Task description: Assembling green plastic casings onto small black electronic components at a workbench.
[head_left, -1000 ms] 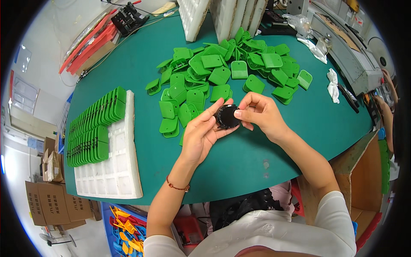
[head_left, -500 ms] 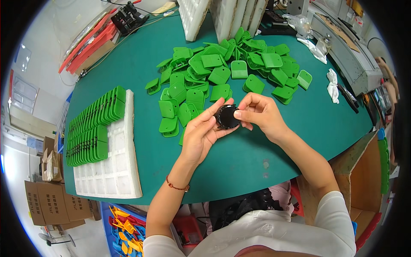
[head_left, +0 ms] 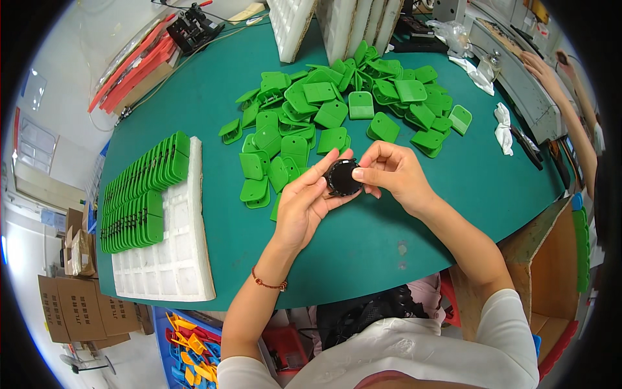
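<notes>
Over the front middle of the table, my left hand (head_left: 303,202) cradles a round black watch case (head_left: 342,179) between thumb and fingers. It has a glossy dark face and small lugs at its rim, and no strap shows. My right hand (head_left: 398,176) grips its right edge, the thumb pressed on the face and the fingers curled behind. Just beyond my hands lies a wide heap of green plastic clips (head_left: 332,113), some overlapping, some lying flat. The nearest of them are partly hidden by my left fingers.
On the left, a white foam tray (head_left: 175,275) holds rows of upright green clips (head_left: 144,220). Foam blocks (head_left: 350,32) stand at the back. A blue bin (head_left: 163,330) of coloured clips sits below left. Another person's arm (head_left: 570,117) reaches over a grey machine (head_left: 518,71) at right.
Another person's hand and forearm have come further into view at the far right, over the machine. My hands and the watch case have hardly moved.
</notes>
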Action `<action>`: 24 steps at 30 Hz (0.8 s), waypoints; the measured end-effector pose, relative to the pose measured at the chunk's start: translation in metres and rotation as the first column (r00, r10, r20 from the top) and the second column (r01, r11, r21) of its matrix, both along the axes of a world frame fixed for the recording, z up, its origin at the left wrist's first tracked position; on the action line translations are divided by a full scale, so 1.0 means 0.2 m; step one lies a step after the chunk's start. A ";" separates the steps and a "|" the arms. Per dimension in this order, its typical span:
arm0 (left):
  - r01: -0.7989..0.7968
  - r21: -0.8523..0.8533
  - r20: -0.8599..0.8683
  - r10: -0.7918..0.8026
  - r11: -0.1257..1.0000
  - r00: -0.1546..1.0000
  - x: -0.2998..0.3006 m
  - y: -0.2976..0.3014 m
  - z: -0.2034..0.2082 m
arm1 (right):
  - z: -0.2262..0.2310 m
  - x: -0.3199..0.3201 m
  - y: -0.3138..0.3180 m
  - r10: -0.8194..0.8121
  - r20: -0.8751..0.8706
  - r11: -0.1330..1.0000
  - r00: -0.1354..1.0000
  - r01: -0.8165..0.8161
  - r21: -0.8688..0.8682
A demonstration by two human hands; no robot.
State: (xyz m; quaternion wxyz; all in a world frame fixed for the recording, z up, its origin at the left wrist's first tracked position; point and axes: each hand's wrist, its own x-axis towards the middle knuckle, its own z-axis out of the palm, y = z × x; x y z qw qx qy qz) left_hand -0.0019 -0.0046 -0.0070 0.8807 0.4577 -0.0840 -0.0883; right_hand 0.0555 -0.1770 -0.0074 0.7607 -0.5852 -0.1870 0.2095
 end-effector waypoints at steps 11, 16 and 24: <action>-0.004 -0.043 0.007 0.005 0.999 1.000 0.00 -0.01 -0.02 | -0.03 -0.01 0.01 -0.040 0.075 0.999 0.996 0.039 0.012; -0.116 0.188 0.118 0.095 0.975 0.989 -0.01 -0.03 -0.04 | -0.02 -0.02 0.01 -0.047 0.077 0.999 0.996 0.045 0.020; -0.191 0.288 0.253 0.118 0.938 0.960 -0.03 -0.05 -0.01 | -0.04 -0.01 0.02 -0.113 0.184 0.993 0.976 0.104 0.061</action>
